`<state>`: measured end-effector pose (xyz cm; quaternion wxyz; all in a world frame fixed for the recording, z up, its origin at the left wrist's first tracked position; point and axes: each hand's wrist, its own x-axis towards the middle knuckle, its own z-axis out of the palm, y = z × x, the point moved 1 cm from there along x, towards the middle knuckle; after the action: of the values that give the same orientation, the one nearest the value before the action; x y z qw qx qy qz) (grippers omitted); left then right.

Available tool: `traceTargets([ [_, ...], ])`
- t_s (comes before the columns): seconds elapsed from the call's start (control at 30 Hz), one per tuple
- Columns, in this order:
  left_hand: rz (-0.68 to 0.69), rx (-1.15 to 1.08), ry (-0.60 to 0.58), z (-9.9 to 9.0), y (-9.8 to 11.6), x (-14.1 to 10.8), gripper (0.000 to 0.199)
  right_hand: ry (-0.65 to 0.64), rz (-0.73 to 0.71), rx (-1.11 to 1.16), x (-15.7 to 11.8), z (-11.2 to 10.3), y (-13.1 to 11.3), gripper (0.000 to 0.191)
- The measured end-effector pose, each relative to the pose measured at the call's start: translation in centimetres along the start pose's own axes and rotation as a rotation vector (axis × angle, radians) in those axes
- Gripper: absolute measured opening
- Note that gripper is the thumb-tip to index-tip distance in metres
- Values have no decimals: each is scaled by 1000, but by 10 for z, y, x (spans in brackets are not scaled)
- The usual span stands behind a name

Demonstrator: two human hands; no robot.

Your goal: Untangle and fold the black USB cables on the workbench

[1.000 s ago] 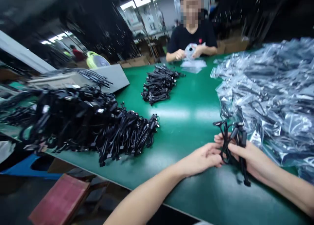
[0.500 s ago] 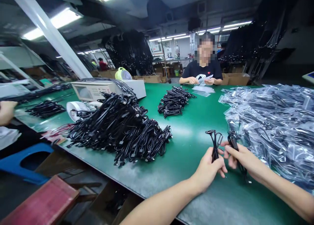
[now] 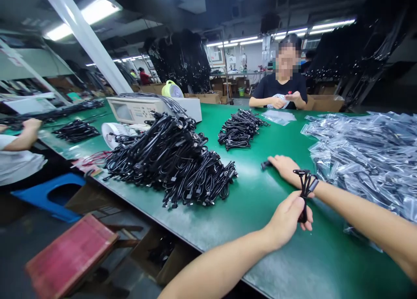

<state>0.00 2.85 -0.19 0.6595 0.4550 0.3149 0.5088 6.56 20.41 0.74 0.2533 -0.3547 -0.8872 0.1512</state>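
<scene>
My left hand [image 3: 289, 216] is closed around a tied bundle of black cable [image 3: 305, 186], its looped end and connector pointing up. Beyond it, my right hand [image 3: 284, 166] reaches across to the left, low over the green table. A second black cable [image 3: 266, 164] pokes out past its fingertips; the rest is hidden by the hand. The right forearm passes just behind the cable in my left hand. Left of both hands lies a big heap of black cables [image 3: 176, 160]. A smaller cable pile [image 3: 239, 129] sits farther back.
Bagged cables [image 3: 365, 160] cover the right side of the table [image 3: 254, 212]. Across it, a person [image 3: 282, 88] sits by flat clear bags [image 3: 279, 116]. A beige instrument [image 3: 137, 110] and a fan [image 3: 112, 134] stand behind the heap. A red-topped stool [image 3: 71, 251] is at lower left.
My right hand has moved left and forward with its cable, away from my left hand. My left hand has shifted slightly right, still gripping its bundle. The view has turned a little left.
</scene>
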Motion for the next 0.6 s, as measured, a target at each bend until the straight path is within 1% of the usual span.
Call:
traceTargets([
  [0.03, 5, -24, -1, -1, -1, 1, 62, 9, 25, 15, 16, -3, 6, 33],
  [0.07, 7, -51, 8, -3, -2, 3, 63, 17, 48, 31, 29, -7, 12, 30],
  [0.1, 5, -82, 28, -4, -3, 4, 62, 23, 67, 52, 38, -12, 17, 31],
  [0.17, -4, -155, 82, -6, -3, 7, 59, 15, 108, 94, 42, -21, 23, 31],
  [0.2, -9, -191, 109, -7, -2, 8, 58, 1, 131, 118, 36, -26, 24, 31],
  [0.27, -15, -248, 150, -7, 0, 10, 56, -46, 185, 173, 9, -35, 20, 28],
  [0.33, -15, -273, 168, -7, 2, 10, 53, -98, 247, 247, -32, -44, 12, 26],
  [0.4, -16, -266, 174, -7, 4, 9, 49, -132, 317, 345, -76, -52, -1, 35],
  [0.47, -32, -247, 175, -7, 4, 8, 46, -131, 388, 448, -116, -58, -16, 45],
  [0.53, -59, -224, 165, -6, 1, 7, 45, -107, 440, 526, -143, -60, -29, 51],
  [0.6, -85, -175, 131, -4, -2, 5, 44, -58, 474, 585, -158, -61, -39, 53],
])
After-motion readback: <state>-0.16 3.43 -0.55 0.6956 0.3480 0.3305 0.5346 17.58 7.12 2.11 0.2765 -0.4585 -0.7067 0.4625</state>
